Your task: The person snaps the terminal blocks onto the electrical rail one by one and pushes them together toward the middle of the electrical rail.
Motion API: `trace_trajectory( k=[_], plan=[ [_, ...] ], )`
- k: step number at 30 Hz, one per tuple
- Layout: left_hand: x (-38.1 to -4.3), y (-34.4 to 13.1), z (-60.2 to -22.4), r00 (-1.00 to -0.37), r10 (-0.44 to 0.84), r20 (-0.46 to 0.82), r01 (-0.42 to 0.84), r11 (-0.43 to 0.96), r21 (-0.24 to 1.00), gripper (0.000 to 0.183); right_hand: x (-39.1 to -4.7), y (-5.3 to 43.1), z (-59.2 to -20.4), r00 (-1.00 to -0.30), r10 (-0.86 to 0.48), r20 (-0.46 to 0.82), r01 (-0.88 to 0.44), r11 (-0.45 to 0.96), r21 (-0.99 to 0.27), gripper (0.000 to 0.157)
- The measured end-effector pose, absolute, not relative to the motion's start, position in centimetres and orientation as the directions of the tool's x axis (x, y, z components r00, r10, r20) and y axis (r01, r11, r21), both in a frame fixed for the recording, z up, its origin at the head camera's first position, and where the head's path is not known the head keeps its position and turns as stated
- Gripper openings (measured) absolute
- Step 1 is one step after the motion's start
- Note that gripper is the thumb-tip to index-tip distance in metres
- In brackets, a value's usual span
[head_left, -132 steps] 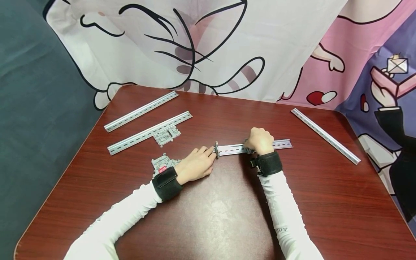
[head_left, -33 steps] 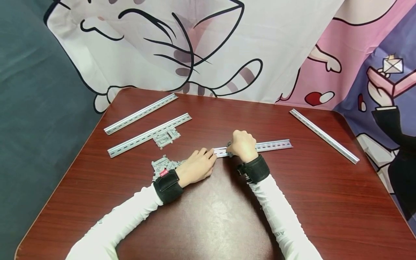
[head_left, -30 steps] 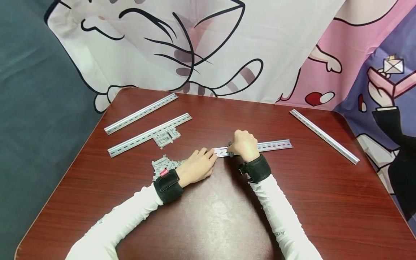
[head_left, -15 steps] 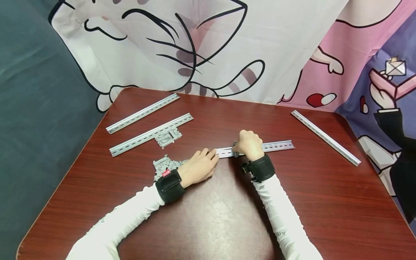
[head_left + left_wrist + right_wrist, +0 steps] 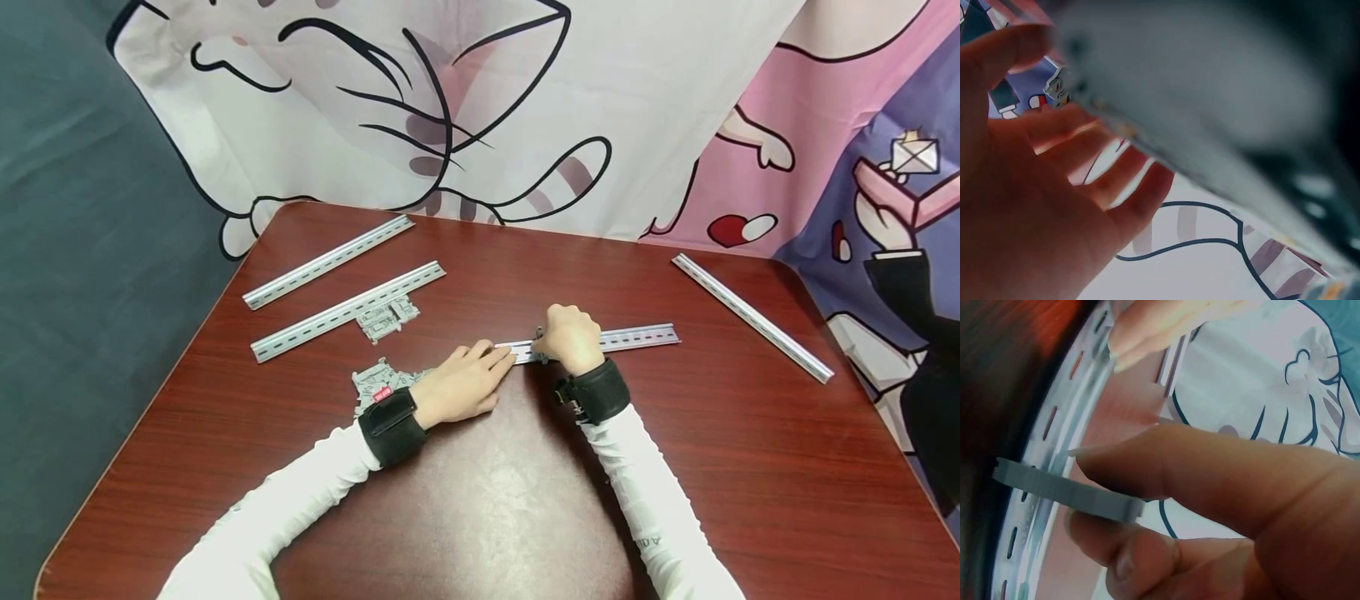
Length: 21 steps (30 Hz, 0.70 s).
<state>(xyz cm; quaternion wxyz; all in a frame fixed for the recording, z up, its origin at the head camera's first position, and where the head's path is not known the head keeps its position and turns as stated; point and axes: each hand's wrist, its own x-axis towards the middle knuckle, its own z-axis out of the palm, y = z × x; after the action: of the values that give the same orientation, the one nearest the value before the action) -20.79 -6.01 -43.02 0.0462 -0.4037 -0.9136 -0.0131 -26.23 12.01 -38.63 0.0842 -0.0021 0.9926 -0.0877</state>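
Note:
A slotted metal DIN rail [image 5: 637,337] lies crosswise at mid-table. My right hand [image 5: 572,340] pinches a thin grey terminal block [image 5: 1066,492] between thumb and forefinger; the block stands edge-on across the rail in the right wrist view. In the head view, that hand covers much of the block and part of the rail. My left hand [image 5: 461,385] lies palm down with fingers extended, fingertips over the rail's left end, just left of the block. In the left wrist view its fingers [image 5: 1138,187] are spread beside a large blurred grey shape close to the camera.
Loose grey terminal blocks [image 5: 375,382] lie partly under my left wrist, with several more blocks [image 5: 387,318] beyond. Two rails, a nearer one [image 5: 348,312] and a farther one [image 5: 330,261], lie at the left. Another rail [image 5: 753,318] slants at the right, near the table edge.
Since the oldest frame my right hand has moved left along the rail; a block upright at its left end no longer shows. Lately my left fingers have slid slightly right over the rail.

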Motion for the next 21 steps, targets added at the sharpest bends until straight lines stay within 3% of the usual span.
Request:
trace_trajectory(
  k=[13,21],
  plan=[
    [-20.6,-5.7,-42.7,-0.699,0.715,0.006,0.713,0.697,0.079,0.051,-26.0,11.4,-39.2,-0.996,0.008,-0.086,0.021,0.99,-0.143,0.029],
    [-20.4,-5.6,-42.5,-0.708,0.706,-0.004,0.702,0.705,0.103,0.05,-26.6,12.5,-39.1,-0.99,0.043,-0.132,0.063,0.986,-0.153,0.037]
  ],
)
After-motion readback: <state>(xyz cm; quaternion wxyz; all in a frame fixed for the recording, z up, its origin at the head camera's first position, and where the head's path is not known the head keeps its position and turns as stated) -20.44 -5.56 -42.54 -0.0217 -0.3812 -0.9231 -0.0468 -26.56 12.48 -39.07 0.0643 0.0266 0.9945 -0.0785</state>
